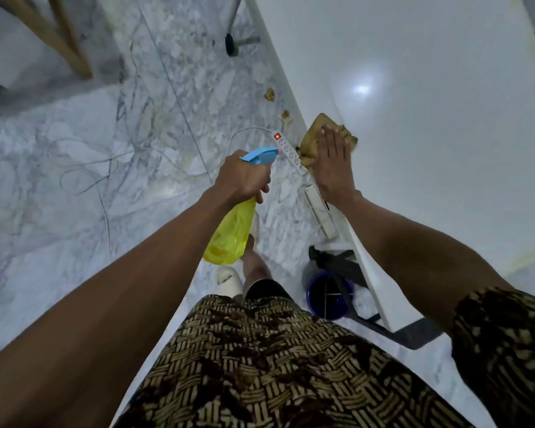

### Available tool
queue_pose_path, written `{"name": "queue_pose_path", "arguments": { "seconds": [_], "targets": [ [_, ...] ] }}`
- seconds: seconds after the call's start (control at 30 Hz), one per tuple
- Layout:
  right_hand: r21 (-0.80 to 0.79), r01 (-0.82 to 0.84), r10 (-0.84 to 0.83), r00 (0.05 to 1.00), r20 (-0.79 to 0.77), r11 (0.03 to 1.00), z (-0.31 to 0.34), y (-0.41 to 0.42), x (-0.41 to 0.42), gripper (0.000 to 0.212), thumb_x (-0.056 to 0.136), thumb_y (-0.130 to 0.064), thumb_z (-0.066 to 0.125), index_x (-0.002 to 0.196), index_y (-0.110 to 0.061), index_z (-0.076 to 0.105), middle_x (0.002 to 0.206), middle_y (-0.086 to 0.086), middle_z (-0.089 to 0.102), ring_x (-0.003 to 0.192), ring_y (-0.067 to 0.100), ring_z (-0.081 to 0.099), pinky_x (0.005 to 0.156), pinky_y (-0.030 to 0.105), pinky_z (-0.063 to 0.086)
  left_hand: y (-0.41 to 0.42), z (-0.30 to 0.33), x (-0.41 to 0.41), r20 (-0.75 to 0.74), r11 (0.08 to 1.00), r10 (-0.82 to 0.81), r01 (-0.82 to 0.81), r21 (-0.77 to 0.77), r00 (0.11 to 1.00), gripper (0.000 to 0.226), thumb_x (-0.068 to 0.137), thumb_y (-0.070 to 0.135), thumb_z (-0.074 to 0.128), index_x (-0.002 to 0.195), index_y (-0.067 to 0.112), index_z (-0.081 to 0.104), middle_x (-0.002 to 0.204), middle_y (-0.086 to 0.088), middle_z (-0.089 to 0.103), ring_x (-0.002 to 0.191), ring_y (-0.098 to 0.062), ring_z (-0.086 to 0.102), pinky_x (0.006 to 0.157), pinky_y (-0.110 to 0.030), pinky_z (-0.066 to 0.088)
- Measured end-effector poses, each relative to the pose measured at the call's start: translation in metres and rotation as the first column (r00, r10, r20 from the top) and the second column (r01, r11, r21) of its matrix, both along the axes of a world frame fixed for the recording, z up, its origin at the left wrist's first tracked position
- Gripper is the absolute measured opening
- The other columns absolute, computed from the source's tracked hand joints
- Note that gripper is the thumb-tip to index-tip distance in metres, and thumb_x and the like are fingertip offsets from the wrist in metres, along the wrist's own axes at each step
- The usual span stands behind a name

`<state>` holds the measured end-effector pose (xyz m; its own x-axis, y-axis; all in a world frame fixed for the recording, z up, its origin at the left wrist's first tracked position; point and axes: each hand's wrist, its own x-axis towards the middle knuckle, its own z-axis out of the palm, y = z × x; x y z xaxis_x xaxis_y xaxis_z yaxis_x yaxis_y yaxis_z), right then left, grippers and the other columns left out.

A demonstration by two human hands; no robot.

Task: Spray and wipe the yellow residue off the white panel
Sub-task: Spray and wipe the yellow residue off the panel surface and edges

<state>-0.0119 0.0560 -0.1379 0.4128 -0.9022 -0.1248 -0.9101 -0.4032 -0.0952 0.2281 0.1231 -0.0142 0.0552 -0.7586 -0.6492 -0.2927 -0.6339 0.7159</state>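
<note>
Left hand (244, 177) grips translucent yellow spray bottle (229, 236); flat-fingered right hand (334, 168) presses crumpled tan cloth (314, 134) onto glossy white panel (430, 134).

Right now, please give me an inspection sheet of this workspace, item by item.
Surface: white panel, glossy, faint yellow residue near its right side.
Job's things: yellow spray bottle with blue trigger head; brown cloth on the panel edge.
Clutter: brown scraps on the marble floor; blue bucket.
Hands: left hand grips the bottle neck; right hand presses flat on the cloth.
Cables: power strip, switch lit red; white cord loose on the floor.
Surroundings: wooden legs, far left.
</note>
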Motion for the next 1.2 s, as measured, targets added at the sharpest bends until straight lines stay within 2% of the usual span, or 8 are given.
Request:
{"name": "queue_pose_path", "arguments": {
  "seconds": [0.17, 0.27, 0.4, 0.63, 0.77, 0.87, 1.0, 1.2],
  "targets": [
    [0.024, -0.015, 0.013, 0.998, 0.068, 1.000, 0.003, 0.010, -0.005, 0.067, 0.099, -0.030, 0.017, 0.148, 0.014, 0.025, 0.157, 0.031, 0.022, 0.147, 0.048, 0.017, 0.120, 0.060, 0.012, 0.049, -0.003, -0.011, 0.000, 0.999, -0.050, 0.050, -0.011, 0.999, 0.058, 0.068, 0.027, 0.055, 0.113, -0.003, 0.078, 0.063, -0.008, 0.072, 0.072, -0.045, 0.076, 0.070, -0.057, 0.066],
    [0.005, 0.000, 0.000, 0.999, 0.052, 1.000, 0.002, 0.012, 0.000, 0.060, 0.098, -0.013, 0.031, 0.149, 0.015, 0.019, 0.158, 0.033, 0.016, 0.148, 0.050, 0.012, 0.120, 0.059, 0.005, 0.074, -0.007, -0.018, 0.017, 0.998, -0.066, 0.066, -0.010, 0.998, 0.053, 0.073, 0.030, 0.056, 0.113, 0.005, 0.079, 0.067, -0.009, 0.073, 0.072, -0.044, 0.077, 0.070, -0.060, 0.065],
    [0.023, 0.015, -0.016, 1.000, 0.014, 1.000, 0.004, 0.013, -0.003, 0.060, 0.100, -0.008, 0.034, 0.152, 0.011, 0.011, 0.160, 0.031, 0.010, 0.150, 0.046, 0.005, 0.121, 0.056, 0.003, 0.097, -0.003, -0.027, -0.006, 0.997, -0.066, 0.065, -0.032, 0.998, 0.041, 0.084, 0.023, 0.054, 0.111, 0.045, 0.075, 0.062, -0.003, 0.071, 0.076, -0.047, 0.076, 0.069, -0.055, 0.066],
    [0.051, -0.117, 0.117, 0.993, 0.002, 0.992, 0.009, 0.039, -0.035, 0.054, 0.102, -0.012, 0.021, 0.150, 0.013, 0.017, 0.156, 0.035, 0.018, 0.148, 0.049, 0.012, 0.120, 0.060, 0.010, 0.104, 0.006, -0.045, 0.027, 0.998, -0.046, 0.047, -0.033, 0.999, 0.055, 0.079, 0.017, 0.054, 0.125, 0.034, 0.077, 0.069, -0.010, 0.075, 0.075, -0.045, 0.077, 0.069, -0.051, 0.067],
    [0.026, -0.148, 0.146, 0.988, 0.053, 0.989, 0.006, 0.075, -0.060, 0.053, 0.101, -0.008, 0.035, 0.149, 0.013, 0.024, 0.154, 0.035, 0.025, 0.146, 0.050, 0.020, 0.119, 0.062, 0.018, 0.107, 0.015, -0.067, 0.048, 0.999, -0.019, 0.020, -0.034, 0.999, 0.048, 0.078, 0.012, 0.054, 0.118, 0.021, 0.080, 0.070, -0.013, 0.075, 0.063, -0.041, 0.074, 0.064, -0.042, 0.063],
    [-0.031, -0.197, 0.199, 0.975, 0.099, 0.980, 0.001, 0.104, -0.082, 0.054, 0.096, -0.003, 0.046, 0.146, 0.013, 0.033, 0.150, 0.035, 0.034, 0.142, 0.050, 0.030, 0.117, 0.060, 0.023, 0.114, 0.022, -0.087, 0.050, 0.999, -0.009, 0.010, -0.037, 0.999, 0.033, 0.093, 0.009, 0.056, 0.113, 0.023, 0.078, 0.070, -0.011, 0.074, 0.053, -0.031, 0.069, 0.056, -0.035, 0.059],
    [-0.047, -0.236, 0.240, 0.959, 0.148, 0.971, -0.001, 0.139, -0.111, 0.050, 0.097, -0.005, 0.042, 0.143, 0.013, 0.036, 0.148, 0.035, 0.038, 0.140, 0.048, 0.035, 0.116, 0.059, 0.027, 0.126, 0.024, -0.118, 0.054, 1.000, 0.004, -0.003, -0.019, 0.999, 0.027, 0.095, 0.014, 0.057, 0.111, 0.015, 0.079, 0.071, -0.011, 0.073, 0.049, -0.026, 0.068, 0.056, -0.036, 0.059],
    [0.028, -0.183, 0.174, 0.965, 0.198, 0.983, 0.001, 0.195, -0.145, 0.063, 0.089, -0.004, 0.065, 0.145, 0.011, 0.037, 0.151, 0.031, 0.037, 0.141, 0.046, 0.034, 0.114, 0.058, 0.033, 0.155, 0.027, -0.166, 0.033, 0.999, 0.044, -0.044, 0.001, 0.998, 0.061, 0.072, 0.033, 0.055, 0.120, 0.003, 0.077, 0.074, -0.014, 0.075, 0.067, -0.042, 0.075, 0.075, -0.056, 0.066]
  ]
}}
